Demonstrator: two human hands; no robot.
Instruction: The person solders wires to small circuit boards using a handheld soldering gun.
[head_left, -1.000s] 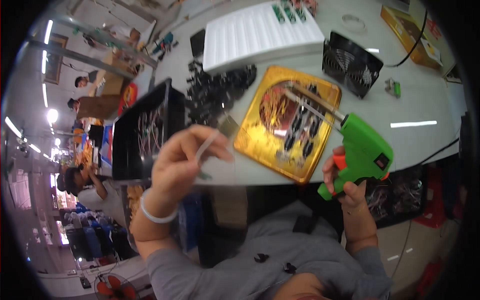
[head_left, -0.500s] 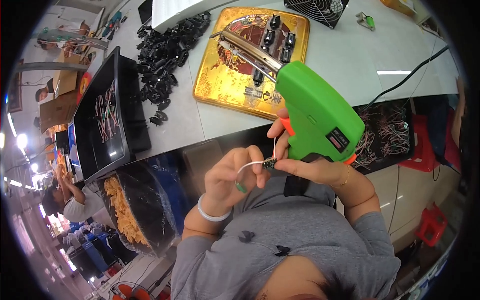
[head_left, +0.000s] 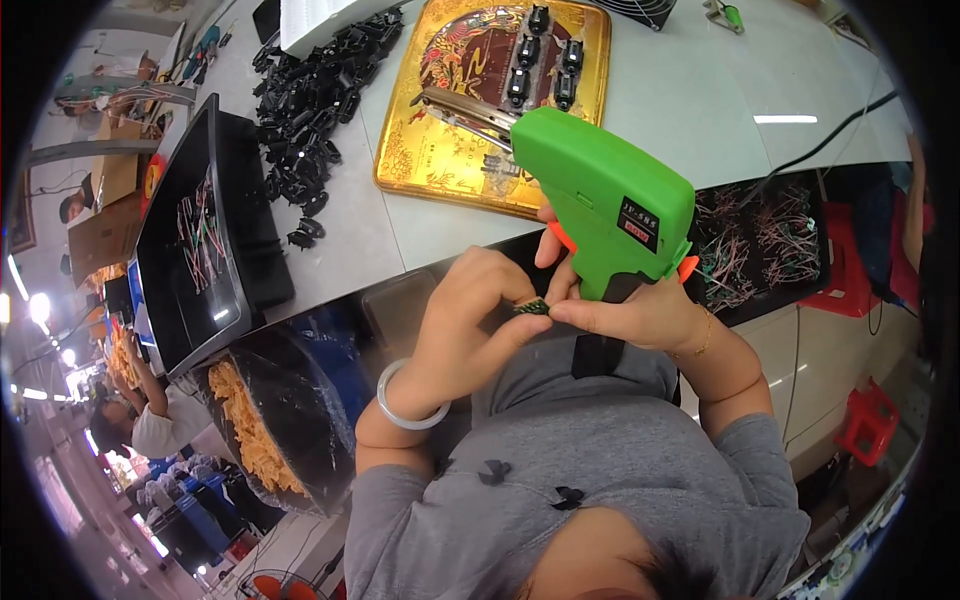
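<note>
My left hand (head_left: 470, 315), a pale bangle on its wrist, pinches a small green circuit board (head_left: 535, 306) between thumb and fingertips. My right hand (head_left: 640, 318) is wrapped round the grip of a green pistol-shaped soldering gun (head_left: 605, 190) with an orange trigger. The right thumb reaches to the board's right edge, touching or nearly touching it. The gun's metal nozzle points up and left over a gold tin lid (head_left: 430, 150). Several small black housings (head_left: 528, 50) stand on the lid's far right part. Any wires on the board are hidden by my fingers.
A heap of black plastic parts (head_left: 310, 110) lies left of the lid. Beside it a black tray (head_left: 270, 260) holds wires. Another black tray (head_left: 735, 303) with wire bundles sits at right. A plastic-lined bin (head_left: 320, 430) holds orange-yellow pieces. A black cable (head_left: 830, 145) crosses the table.
My left hand has turned, its fingers now folded over the board, and the white wire with the green end no longer shows. The gun has shifted slightly left in view.
</note>
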